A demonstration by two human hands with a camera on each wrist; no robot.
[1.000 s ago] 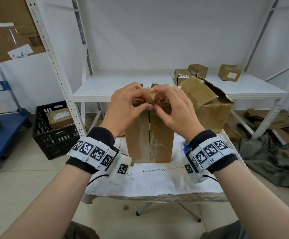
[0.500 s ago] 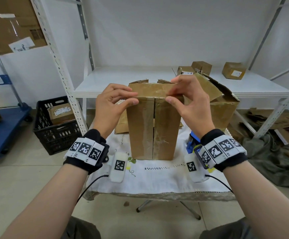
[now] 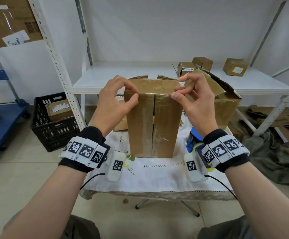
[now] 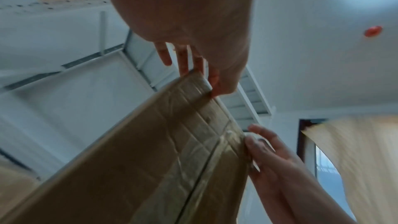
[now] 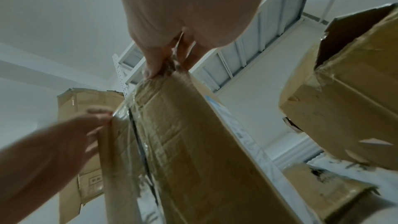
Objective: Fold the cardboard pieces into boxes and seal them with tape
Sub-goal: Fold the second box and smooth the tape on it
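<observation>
A tall brown cardboard box [image 3: 153, 125] stands upright on the small cloth-covered table [image 3: 157, 178]; clear tape runs over its top and down the centre seam. My left hand [image 3: 136, 93] pinches the box's top left corner between thumb and forefinger. My right hand [image 3: 175, 92] pinches the top right corner the same way. In the left wrist view the fingers [image 4: 219, 88] sit on the box [image 4: 150, 159] edge. In the right wrist view thumb and fingers [image 5: 150, 69] pinch the taped corner of the box [image 5: 193, 142]. A blue and yellow tape dispenser [image 3: 194, 144] lies partly hidden behind my right wrist.
A larger torn open box [image 3: 226, 107] stands close to the right, a flat cardboard piece [image 3: 121, 125] behind on the left. The white shelf [image 3: 123, 80] beyond holds small boxes [image 3: 202, 63]. A black crate [image 3: 54, 128] and blue cart [image 3: 0, 125] stand left.
My hands were together at the middle of the box's top edge. They have slid apart along that edge to the two corners. The box stays upright.
</observation>
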